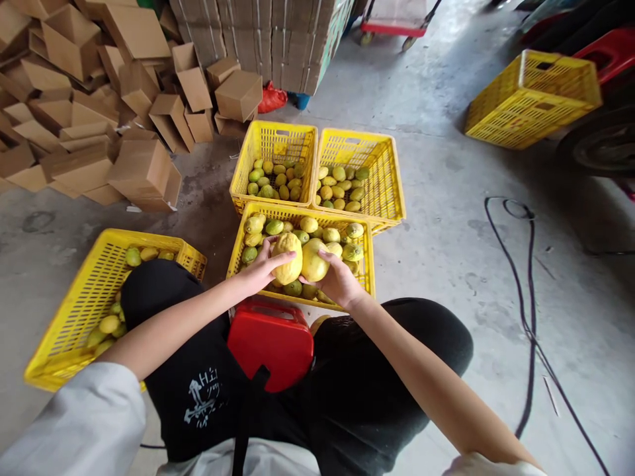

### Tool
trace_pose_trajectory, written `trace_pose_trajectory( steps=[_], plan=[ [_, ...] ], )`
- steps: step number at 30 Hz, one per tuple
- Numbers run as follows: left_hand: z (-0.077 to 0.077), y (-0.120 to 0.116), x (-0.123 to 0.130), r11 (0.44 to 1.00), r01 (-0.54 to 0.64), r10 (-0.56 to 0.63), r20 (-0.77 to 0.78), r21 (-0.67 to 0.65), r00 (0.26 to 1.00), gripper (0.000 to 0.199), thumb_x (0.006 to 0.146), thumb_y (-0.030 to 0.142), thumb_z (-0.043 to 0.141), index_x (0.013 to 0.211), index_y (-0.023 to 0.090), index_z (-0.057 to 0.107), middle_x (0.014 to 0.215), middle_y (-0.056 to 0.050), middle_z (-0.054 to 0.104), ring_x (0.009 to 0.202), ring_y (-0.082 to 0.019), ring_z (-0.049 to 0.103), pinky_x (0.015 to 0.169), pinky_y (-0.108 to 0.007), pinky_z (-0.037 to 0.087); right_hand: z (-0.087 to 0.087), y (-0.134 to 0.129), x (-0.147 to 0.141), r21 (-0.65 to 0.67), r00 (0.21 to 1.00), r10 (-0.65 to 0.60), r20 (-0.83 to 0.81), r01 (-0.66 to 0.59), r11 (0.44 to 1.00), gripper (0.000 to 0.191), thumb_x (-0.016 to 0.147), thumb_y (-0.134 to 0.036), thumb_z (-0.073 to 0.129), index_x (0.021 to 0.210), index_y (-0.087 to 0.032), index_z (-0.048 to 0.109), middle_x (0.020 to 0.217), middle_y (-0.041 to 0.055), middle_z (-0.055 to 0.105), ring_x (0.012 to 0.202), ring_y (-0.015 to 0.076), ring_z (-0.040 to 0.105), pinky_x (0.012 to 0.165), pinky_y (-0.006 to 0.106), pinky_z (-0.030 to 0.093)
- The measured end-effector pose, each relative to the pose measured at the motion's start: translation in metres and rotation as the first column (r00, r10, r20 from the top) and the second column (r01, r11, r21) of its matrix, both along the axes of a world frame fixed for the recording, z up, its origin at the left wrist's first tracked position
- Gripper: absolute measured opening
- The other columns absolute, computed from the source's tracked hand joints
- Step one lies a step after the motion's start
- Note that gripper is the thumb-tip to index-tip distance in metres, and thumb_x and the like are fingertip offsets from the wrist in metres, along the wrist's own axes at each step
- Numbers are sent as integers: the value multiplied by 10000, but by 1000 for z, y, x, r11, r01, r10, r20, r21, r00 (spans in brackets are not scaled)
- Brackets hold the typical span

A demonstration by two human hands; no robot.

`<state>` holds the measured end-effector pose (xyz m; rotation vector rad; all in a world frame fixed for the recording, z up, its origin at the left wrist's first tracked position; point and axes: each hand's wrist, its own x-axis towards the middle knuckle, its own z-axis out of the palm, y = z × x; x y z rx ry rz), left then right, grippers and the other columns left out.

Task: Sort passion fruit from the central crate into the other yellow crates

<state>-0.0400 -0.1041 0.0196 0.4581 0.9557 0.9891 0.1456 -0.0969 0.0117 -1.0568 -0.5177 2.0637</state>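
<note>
My left hand [260,270] is closed around a yellow, ridged fruit [288,258]. Just to its right, my right hand [340,280] grips a smoother yellow fruit [314,260]. Both fruits are held side by side over a yellow crate [372,264] that holds many yellow and green fruits. Behind it stand two more yellow crates, the back left one [239,162] and the back right one [394,175], each with fruits inside. Another yellow crate [64,324] with fruits is beside my left knee.
A red stool [270,344] sits between my legs. Cardboard boxes [141,168] are heaped at the upper left, by a tall cardboard stack [258,39]. At the right are a yellow crate [533,99] and a black cable [530,317] on the floor. A red cart [394,28] stands at the top.
</note>
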Motion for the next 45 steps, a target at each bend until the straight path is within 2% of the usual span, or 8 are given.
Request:
trace_pose_trajectory(
  steps=[5, 9, 15, 21, 25, 33, 40, 45],
  plan=[
    [1, 2, 1, 999, 28, -28, 6, -24, 1000, 504, 720, 282, 802, 1163, 240, 566, 1114, -38, 677, 1058, -234, 655, 788, -301, 546, -2, 1, -1, 4, 999, -43, -8, 43, 999, 374, 752, -340, 738, 1095, -317, 590, 1179, 12, 709, 1172, 295, 640, 883, 489, 618],
    [3, 6, 1, 998, -14, 19, 97, -53, 995, 381, 759, 236, 664, 1133, 213, 593, 1125, -40, 686, 1106, -244, 635, 874, -332, 539, -5, 5, 2, -42, 995, -49, -88, 45, 998, 326, 755, -367, 673, 1062, -283, 602, 1122, 36, 727, 1164, 324, 639, 881, 517, 611],
    [10, 10, -1, 992, -55, 67, 109, -116, 992, 555, 755, 159, 650, 1294, 255, 562, 1227, -42, 662, 1155, -255, 618, 979, -421, 519, -7, 9, 7, -38, 984, -85, -158, 80, 996, 308, 720, -336, 603, 1020, -266, 602, 1110, 46, 732, 1193, 333, 622, 909, 541, 594],
    [17, 8, -1, 1000, 7, -10, 105, 29, 994, 632, 779, 207, 760, 1353, 351, 536, 1430, -31, 547, 1298, -276, 540, 1027, -459, 511, 1, 7, 1, -24, 995, -76, -61, 75, 997, 340, 787, -439, 681, 1076, -268, 631, 1136, 52, 724, 1179, 326, 636, 870, 497, 627],
    [14, 7, -3, 998, 41, -44, 60, 44, 997, 669, 796, 294, 770, 1397, 413, 499, 1501, -19, 491, 1324, -301, 521, 1007, -503, 527, 1, 7, 1, -1, 998, -57, -25, 57, 998, 387, 772, -450, 740, 1099, -273, 633, 1151, 41, 716, 1162, 309, 648, 842, 449, 641],
    [5, 6, -3, 995, 96, -96, -8, 11, 995, 627, 784, 302, 774, 1368, 291, 547, 1312, -90, 647, 1190, -293, 626, 988, -442, 528, -6, 4, 1, 14, 999, -42, 18, 42, 999, 369, 743, -445, 771, 1044, -309, 606, 1134, 14, 715, 1154, 290, 649, 822, 427, 635],
    [13, 11, -4, 995, 49, -45, 42, -89, 998, 544, 771, 180, 563, 1313, 225, 569, 1189, -64, 690, 1164, -275, 622, 944, -421, 539, -4, 4, 2, -8, 997, -76, -27, 75, 997, 315, 753, -387, 708, 1025, -286, 585, 1131, 28, 715, 1177, 312, 635, 865, 481, 622],
    [17, 15, -6, 997, 35, -34, 7, -74, 999, 423, 724, 192, 606, 1147, 194, 597, 1151, -73, 681, 1184, -295, 603, 924, -438, 549, -3, 6, 5, 22, 991, -78, -105, 81, 996, 424, 668, -262, 640, 1085, -293, 569, 1128, 25, 711, 1180, 328, 637, 898, 539, 610]
  ],
)
